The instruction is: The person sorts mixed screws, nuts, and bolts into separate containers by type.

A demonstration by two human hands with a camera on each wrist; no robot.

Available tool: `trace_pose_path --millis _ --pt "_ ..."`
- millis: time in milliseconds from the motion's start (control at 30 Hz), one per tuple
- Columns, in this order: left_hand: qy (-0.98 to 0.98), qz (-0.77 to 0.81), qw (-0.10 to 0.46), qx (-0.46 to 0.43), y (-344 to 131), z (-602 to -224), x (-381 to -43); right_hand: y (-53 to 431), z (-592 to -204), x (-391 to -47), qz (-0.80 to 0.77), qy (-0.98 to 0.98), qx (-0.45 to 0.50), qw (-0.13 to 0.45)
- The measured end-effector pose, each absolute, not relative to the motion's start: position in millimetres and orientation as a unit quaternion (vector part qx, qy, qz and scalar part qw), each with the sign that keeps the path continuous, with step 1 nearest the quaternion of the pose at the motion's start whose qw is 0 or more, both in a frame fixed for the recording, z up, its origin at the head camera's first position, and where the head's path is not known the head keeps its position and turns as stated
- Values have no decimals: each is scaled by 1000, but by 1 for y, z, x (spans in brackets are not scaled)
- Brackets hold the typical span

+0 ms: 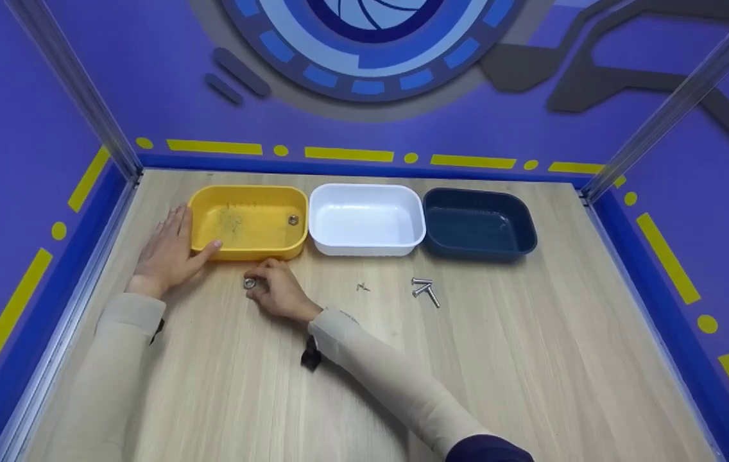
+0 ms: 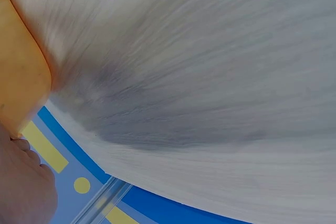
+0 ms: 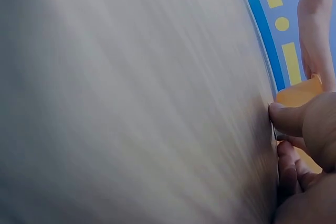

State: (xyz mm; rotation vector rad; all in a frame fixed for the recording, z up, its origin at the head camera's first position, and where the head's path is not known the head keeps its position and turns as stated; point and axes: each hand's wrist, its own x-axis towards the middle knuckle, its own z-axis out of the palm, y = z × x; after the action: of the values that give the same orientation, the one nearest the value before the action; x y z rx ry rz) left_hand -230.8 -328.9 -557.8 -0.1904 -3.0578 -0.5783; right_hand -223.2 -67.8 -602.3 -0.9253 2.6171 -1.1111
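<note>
beige sleeves (image 1: 104,372) lie nearest, the left hand (image 1: 169,250) resting outstretched against a yellow bin (image 1: 249,253) containing a steel nut (image 1: 293,220), the right hand (image 1: 280,292) pinching a second nut (image 1: 249,283) before it, then a white bin (image 1: 368,249) and dark bin (image 1: 480,252).

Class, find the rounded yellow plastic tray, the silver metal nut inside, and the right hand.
Yellow tray (image 1: 247,255): head view, front wall.
Nut (image 1: 293,220): head view, upper face.
Right hand (image 1: 281,292): head view, back of hand.
</note>
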Motion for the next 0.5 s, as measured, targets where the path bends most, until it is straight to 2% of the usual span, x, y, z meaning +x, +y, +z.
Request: trace_pose_path --millis 500 --pt "-980 -188 22 -65 -328 -557 -231 -67 -602 -228 -377 868 -314 81"
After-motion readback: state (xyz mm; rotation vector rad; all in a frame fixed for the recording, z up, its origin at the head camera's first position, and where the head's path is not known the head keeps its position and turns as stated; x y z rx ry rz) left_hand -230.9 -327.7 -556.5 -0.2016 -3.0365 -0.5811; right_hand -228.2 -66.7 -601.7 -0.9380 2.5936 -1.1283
